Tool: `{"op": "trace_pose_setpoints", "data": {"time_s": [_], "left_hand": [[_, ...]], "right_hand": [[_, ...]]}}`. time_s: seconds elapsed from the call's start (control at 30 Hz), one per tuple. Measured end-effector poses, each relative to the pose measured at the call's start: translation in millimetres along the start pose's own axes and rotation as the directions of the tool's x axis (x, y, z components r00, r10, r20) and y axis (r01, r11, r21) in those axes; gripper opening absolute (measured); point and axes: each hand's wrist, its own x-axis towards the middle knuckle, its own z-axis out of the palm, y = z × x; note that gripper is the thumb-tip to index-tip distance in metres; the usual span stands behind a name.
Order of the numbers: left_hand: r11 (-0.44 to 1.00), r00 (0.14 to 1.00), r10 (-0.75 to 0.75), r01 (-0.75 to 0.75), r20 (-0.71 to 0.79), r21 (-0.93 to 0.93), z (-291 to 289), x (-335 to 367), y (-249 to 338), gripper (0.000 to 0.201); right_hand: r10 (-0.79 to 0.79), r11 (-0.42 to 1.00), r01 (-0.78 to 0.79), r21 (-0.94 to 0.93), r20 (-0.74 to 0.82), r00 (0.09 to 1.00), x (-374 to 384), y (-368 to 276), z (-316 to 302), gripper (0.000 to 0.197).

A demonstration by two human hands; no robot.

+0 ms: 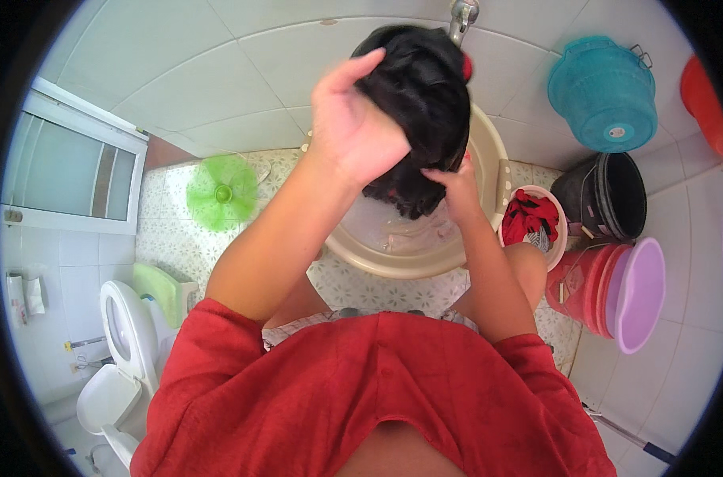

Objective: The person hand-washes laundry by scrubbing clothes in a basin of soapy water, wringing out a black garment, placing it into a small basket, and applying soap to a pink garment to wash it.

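Observation:
A bunched black garment (417,87) is held up over a large beige basin (377,266). My left hand (357,131) supports it from the left, thumb spread along its edge and the other fingers hidden by the cloth. Lower down on the right side, my right hand (457,187) grips the cloth, its fingertips partly covered. The garment's bottom end hangs above cloudy water (365,226) in the basin. Something pale, perhaps cloth, lies in that water. A small red patch shows at the garment's right edge.
A metal tap (463,17) is on the wall beyond the basin. To the right stand a pink bucket (562,208) holding red clothes (528,216), a black bucket (628,195), and stacked red and purple tubs (641,294). A teal basket (604,87) hangs above. Leftward are a green fan (222,192) and a toilet (127,326).

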Motion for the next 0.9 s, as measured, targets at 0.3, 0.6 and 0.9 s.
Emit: {"op": "trace_pose_setpoints", "data": {"time_s": [0.3, 0.6, 0.9], "left_hand": [[0.995, 0.996, 0.076, -0.078, 0.038, 0.069, 6.2, -45.8, -28.0, 0.043], [0.972, 0.995, -0.081, 0.064, -0.066, -0.227, -57.1, -35.0, -28.6, 0.043], [0.757, 0.701, -0.151, 0.536, -0.697, 0.374, -153.6, -63.4, 49.5, 0.052]], "right_hand": [[0.056, 0.863, 0.022, 0.505, -0.14, 0.989, 29.4, 38.6, -44.5, 0.054], [0.258, 0.7, -0.135, 0.702, -0.072, 0.963, 33.7, 23.5, -44.4, 0.047], [0.212, 0.973, -0.211, -0.09, 0.001, 0.977, 45.6, -23.8, -30.3, 0.046]]}}
